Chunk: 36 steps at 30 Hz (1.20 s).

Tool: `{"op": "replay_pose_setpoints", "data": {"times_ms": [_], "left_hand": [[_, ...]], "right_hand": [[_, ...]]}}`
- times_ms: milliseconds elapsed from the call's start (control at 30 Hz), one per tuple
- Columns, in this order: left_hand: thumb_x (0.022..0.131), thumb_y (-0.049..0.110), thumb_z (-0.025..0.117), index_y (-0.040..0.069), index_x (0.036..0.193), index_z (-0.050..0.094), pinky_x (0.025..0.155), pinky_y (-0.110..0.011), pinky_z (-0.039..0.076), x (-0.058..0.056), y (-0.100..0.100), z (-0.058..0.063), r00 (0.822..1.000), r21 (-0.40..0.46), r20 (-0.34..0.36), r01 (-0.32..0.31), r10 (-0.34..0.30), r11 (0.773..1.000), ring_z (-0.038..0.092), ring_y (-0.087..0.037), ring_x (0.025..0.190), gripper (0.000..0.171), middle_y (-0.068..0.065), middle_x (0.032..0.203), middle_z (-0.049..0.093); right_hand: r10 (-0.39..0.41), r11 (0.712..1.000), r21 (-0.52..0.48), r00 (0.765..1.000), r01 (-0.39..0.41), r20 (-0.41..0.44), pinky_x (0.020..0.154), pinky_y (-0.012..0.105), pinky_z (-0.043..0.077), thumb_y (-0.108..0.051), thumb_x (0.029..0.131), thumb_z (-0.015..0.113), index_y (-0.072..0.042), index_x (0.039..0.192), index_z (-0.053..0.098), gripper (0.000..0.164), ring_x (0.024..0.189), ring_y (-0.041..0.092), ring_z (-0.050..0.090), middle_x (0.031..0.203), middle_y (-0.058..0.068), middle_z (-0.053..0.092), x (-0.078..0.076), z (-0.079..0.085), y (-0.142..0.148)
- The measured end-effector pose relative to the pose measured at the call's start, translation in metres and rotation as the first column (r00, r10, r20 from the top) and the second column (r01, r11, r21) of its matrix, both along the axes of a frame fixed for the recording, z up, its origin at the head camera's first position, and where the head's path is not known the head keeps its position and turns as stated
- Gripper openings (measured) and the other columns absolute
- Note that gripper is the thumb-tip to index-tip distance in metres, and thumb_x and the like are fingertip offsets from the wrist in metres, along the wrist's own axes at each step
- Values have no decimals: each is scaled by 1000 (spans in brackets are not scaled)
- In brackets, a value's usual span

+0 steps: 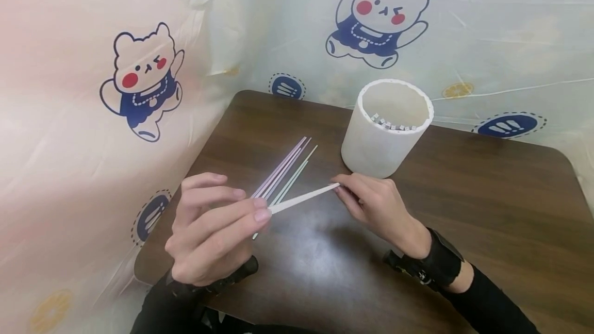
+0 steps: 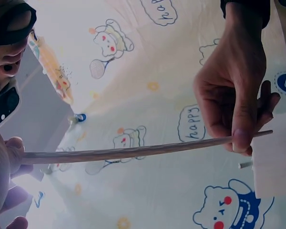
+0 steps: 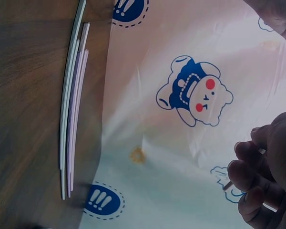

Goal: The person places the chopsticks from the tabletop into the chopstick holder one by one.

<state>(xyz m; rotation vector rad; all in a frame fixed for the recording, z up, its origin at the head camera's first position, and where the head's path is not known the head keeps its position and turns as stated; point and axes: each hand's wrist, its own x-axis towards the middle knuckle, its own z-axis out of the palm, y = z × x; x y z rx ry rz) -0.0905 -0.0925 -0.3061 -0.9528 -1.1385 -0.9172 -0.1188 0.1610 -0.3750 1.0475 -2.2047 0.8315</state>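
Note:
Both hands hold a slim white chopstick (image 1: 303, 198) in the air, one at each end. My left hand (image 1: 211, 231) pinches its thicker end between thumb and fingertips, the other fingers spread. With thumb and fingers, my right hand (image 1: 378, 210) pinches near the thin end; the tip (image 2: 264, 133) pokes past the thumb in the left wrist view. A short stick end (image 2: 246, 165) shows below the right fingers there; whether that hand holds it I cannot tell. Beyond the left hand, several chopsticks, pinkish purple (image 1: 284, 166) and pale green (image 1: 291, 182), lie side by side on the table.
A white cylindrical holder (image 1: 366, 146) stands upright past the right hand, with several square chopstick ends (image 1: 393, 127) showing inside. The dark wooden table (image 1: 501, 210) meets a printed cloth (image 1: 278, 19) at the back and left.

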Motion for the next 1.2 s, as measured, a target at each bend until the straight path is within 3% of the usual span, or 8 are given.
{"op": "replay_pose_setpoints", "data": {"times_ms": [233, 433, 733, 867, 1000, 1100, 1200], "left_hand": [[84, 12, 82, 4, 85, 78, 85, -42, 52, -6, 1, -6, 1000, -6, 13, -23, 23, 1000, 58, -28, 73, 8, -10, 74, 75], [88, 18, 80, 5, 81, 69, 86, -37, 51, -10, 14, 5, 1000, 58, 29, -13, 11, 998, 56, -26, 73, 18, -10, 70, 73], [82, 16, 85, 4, 84, 73, 76, -39, 48, -31, 26, 12, 997, 15, 76, 14, -15, 1000, 61, -29, 80, 17, -13, 79, 77], [79, 3, 84, 3, 95, 75, 81, -38, 52, -36, 35, 21, 994, -91, 112, 18, -8, 996, 66, -30, 91, 18, -11, 96, 80], [79, -10, 77, 0, 104, 71, 92, -40, 57, -38, 51, 34, 984, -222, 176, 29, 11, 975, 66, -32, 104, 28, -15, 105, 78], [85, -11, 71, 0, 108, 72, 103, -39, 54, -42, 65, 41, 970, -317, 237, 22, 57, 948, 64, -31, 112, 26, -17, 109, 77], [92, -9, 62, 2, 115, 72, 111, -35, 48, -48, 77, 45, 956, -417, 274, 18, 106, 909, 63, -27, 119, 28, -14, 117, 75]], "right_hand": [[-7, 1000, 4, 1000, 7, 23, 54, 22, 48, -32, 104, 55, -3, 104, 73, 35, 62, 9, 57, 78, 2, 71, -1, 0, 3], [-12, 1000, -17, 999, 11, -30, 55, 22, 45, -25, 102, 60, -2, 104, 73, 26, 62, 9, 55, 77, 2, 69, -9, 3, 4], [-88, 995, -47, 989, 82, -119, 53, 26, 43, -19, 100, 64, -1, 102, 76, 22, 59, 13, 54, 71, 5, 66, -29, 20, 11], [-167, 981, -122, 978, 152, -124, 55, 23, 41, -8, 93, 68, 2, 101, 76, 15, 59, 17, 55, 73, 10, 69, -36, 35, 24], [-262, 950, -199, 962, 242, -79, 61, 14, 37, -1, 89, 71, 5, 103, 75, 15, 62, 19, 53, 77, 17, 70, -42, 45, 40], [-323, 928, -211, 945, 307, -42, 64, 11, 37, -1, 89, 73, 4, 105, 75, 17, 66, 17, 53, 79, 18, 70, -47, 48, 50], [-361, 911, -216, 932, 351, -8, 65, 9, 38, -4, 90, 73, 3, 105, 75, 16, 68, 8, 52, 80, 19, 70, -51, 47, 57]]}}
